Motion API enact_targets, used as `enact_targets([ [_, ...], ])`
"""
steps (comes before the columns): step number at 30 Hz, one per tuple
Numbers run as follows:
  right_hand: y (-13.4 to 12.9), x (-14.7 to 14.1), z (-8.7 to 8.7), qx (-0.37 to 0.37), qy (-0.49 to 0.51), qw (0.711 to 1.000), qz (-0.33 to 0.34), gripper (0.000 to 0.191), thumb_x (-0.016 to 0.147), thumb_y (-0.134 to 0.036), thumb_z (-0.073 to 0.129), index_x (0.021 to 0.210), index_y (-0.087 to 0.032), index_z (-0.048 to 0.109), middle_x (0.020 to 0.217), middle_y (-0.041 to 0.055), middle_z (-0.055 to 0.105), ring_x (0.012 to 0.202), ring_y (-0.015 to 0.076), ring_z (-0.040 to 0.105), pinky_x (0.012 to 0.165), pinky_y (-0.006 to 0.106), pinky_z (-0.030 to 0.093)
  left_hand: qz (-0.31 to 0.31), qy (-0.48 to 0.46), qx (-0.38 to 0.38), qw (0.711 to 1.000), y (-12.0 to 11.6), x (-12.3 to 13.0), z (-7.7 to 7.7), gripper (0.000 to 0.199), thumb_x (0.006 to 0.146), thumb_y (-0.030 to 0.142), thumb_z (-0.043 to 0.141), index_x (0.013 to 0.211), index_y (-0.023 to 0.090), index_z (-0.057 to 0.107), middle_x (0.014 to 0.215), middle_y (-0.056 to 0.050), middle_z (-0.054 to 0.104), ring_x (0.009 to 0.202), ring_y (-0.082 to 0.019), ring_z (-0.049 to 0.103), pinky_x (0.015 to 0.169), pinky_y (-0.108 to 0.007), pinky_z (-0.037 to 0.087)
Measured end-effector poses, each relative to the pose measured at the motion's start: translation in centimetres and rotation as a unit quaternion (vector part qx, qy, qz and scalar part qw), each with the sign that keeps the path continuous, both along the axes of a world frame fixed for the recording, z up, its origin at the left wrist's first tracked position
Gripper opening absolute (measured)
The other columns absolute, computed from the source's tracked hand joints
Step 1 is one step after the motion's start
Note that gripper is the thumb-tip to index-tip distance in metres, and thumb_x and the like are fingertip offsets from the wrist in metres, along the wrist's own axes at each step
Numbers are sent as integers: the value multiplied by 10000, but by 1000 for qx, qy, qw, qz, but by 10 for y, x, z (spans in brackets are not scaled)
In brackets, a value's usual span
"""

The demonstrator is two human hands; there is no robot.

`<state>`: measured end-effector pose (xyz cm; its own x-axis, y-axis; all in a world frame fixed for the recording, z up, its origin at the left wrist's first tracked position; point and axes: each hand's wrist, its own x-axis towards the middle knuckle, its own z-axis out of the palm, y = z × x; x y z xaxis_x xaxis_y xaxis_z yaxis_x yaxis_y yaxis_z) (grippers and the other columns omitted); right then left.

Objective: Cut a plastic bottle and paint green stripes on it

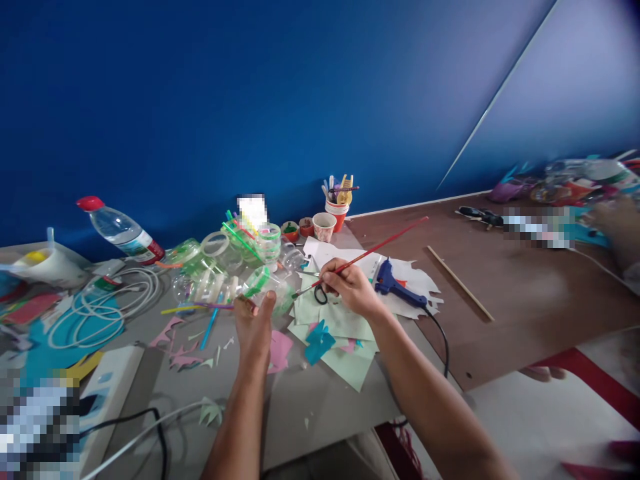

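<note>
My right hand (347,285) is closed round a long red paintbrush (387,245), its handle slanting up to the right. The brush's bristles point down left, close to a clear plastic bottle piece (261,281) with a green painted band. Around the near side of that piece, my left hand (256,320) is closed, thumb up and fingers partly hidden. Beneath my right hand lie pale green paper sheets (345,360) and black-handled scissors (321,294). A blue hot glue gun (397,285) rests on cut white paper to the right.
Paint cups (290,231), a paper cup (325,227) and a cup of tools (339,212) stand by the wall. A water bottle (125,233) leans at left near a coiled white cable (100,313). A wooden stick (460,283) lies right. Another person's hand (613,223) is far right.
</note>
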<state>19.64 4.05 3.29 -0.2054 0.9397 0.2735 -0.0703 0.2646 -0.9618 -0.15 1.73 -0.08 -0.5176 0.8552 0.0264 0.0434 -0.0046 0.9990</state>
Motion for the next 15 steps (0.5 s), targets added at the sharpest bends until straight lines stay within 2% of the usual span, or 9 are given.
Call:
enact_targets([
  [3,-3,0,2,-9,30,999,41,229,855,-397,589,822,-170,595,609,-3,568,508,93,438,486,226,338,13,14,0,1000,1,0,0,425,666,529,718,741,206,452,667,63,372,590,-95,392,551,-255,328],
  [9,-7,-1,5,-46,66,987,140,176,796,-331,653,836,-161,632,658,6,575,556,98,452,521,232,344,-17,-23,15,999,0,0,1,355,697,512,705,802,218,535,669,36,477,626,-135,486,567,-273,364],
  [15,-3,0,-2,-51,68,983,162,102,762,-239,642,825,-160,657,698,12,558,624,114,456,556,241,335,-29,-40,34,998,1,-1,-1,357,695,486,718,861,212,561,737,22,552,701,-151,553,632,-283,405],
])
